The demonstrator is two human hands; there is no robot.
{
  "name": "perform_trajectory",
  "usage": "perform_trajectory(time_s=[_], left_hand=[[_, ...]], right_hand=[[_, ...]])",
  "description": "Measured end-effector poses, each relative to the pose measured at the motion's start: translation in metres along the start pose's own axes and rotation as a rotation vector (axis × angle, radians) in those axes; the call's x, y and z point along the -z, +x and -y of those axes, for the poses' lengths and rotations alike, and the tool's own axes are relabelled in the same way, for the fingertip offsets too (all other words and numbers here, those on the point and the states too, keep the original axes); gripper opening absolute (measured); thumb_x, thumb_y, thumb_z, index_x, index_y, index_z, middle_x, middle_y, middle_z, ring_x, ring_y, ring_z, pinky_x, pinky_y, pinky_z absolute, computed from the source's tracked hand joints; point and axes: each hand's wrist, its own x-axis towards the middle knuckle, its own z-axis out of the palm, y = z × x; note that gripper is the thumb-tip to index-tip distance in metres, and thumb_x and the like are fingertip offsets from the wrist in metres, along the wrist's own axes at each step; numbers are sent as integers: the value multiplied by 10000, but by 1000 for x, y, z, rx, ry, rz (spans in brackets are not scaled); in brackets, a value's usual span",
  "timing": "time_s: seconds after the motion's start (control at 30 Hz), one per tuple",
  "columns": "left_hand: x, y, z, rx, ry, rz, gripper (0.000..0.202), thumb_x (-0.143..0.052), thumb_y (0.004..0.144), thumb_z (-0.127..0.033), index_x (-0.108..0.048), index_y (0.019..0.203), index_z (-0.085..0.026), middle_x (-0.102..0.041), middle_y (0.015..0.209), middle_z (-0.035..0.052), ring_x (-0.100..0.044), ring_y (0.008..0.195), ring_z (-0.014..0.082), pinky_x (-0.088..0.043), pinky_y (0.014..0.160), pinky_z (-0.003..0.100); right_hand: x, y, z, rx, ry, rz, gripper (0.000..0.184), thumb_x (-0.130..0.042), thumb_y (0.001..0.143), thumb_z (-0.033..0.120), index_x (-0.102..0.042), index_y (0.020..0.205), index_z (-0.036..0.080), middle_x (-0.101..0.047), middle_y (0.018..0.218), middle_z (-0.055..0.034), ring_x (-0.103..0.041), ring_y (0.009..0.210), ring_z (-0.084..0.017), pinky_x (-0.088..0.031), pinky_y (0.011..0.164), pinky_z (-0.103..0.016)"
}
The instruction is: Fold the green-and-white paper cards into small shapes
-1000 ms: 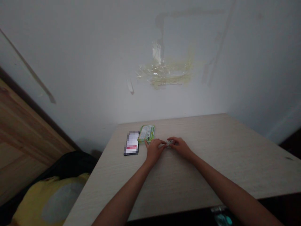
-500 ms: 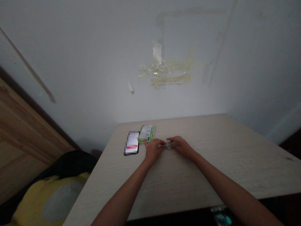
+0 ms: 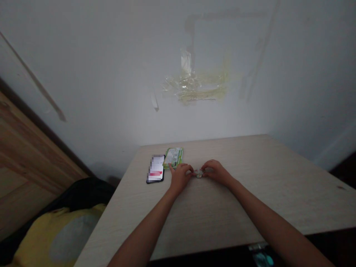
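Observation:
A small, pale, partly see-through object (image 3: pixel 199 173) is between my two hands, low over the table (image 3: pixel 217 215); its kind is too small to make out. My left hand (image 3: pixel 180 177) has bent fingers closed on its left side, with the thumb near the green-and-white flat packet (image 3: pixel 174 157). From the other side my right hand (image 3: pixel 217 172) pinches the object between thumb and fingertips. Beside the packet lies a phone (image 3: pixel 156 170) with its screen lit.
Clear tape (image 3: pixel 191 83) and yellowed adhesive marks cover part of the wall behind the table. On the left are a wooden panel (image 3: pixel 25 159) and a yellow-and-grey cushion-like thing (image 3: pixel 61 233). Something with a teal spot (image 3: pixel 263 256) shows below the table's front edge.
The small object has gone from standing taller to looking lower and flatter. My right fingers have drawn closed on it and dipped slightly; my left hand has barely moved.

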Motion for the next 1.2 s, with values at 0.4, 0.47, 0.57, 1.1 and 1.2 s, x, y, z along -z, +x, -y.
perform_trajectory(time_s=[0.4,0.47,0.57,1.1,1.2], left_hand=[[-1,1,1,46,-46,-14,46,-630,826,-264,-674,815,-271,-697,1049,-4,-554,1133,234,144,1044,706],[-1,1,2,70,-39,-17,44,-639,817,-273,-682,823,-275,-699,1044,7,-551,1134,244,145,1042,709],[-2,1,1,85,-24,-21,48,-647,810,-281,-686,837,-280,-701,1038,13,-543,1142,246,154,1052,692],[4,-1,-1,-78,122,19,147,-726,766,-335,-688,906,-353,-679,1133,-40,-405,1284,267,217,1014,699],[5,-1,-3,-121,157,10,119,-737,756,-340,-710,869,-367,-670,1161,-45,-404,1278,278,240,1002,699]], right_hand=[[-2,0,-4,-62,44,-43,76,-734,743,251,-708,810,226,-707,901,-42,-604,970,-218,-437,889,-364],[-3,1,-8,-77,12,-54,82,-742,729,257,-711,802,235,-710,920,-44,-577,1049,-239,-417,926,-390],[-4,2,-12,-69,-29,-75,77,-744,727,279,-701,773,234,-711,902,-39,-576,1035,-241,-394,945,-404],[-7,-1,-6,-73,-71,-25,80,-702,778,293,-679,806,222,-699,912,-39,-592,947,-207,-376,926,-373],[-6,-2,0,-94,-92,-7,62,-668,807,288,-678,828,230,-692,925,-27,-590,975,-205,-306,1006,-431]])
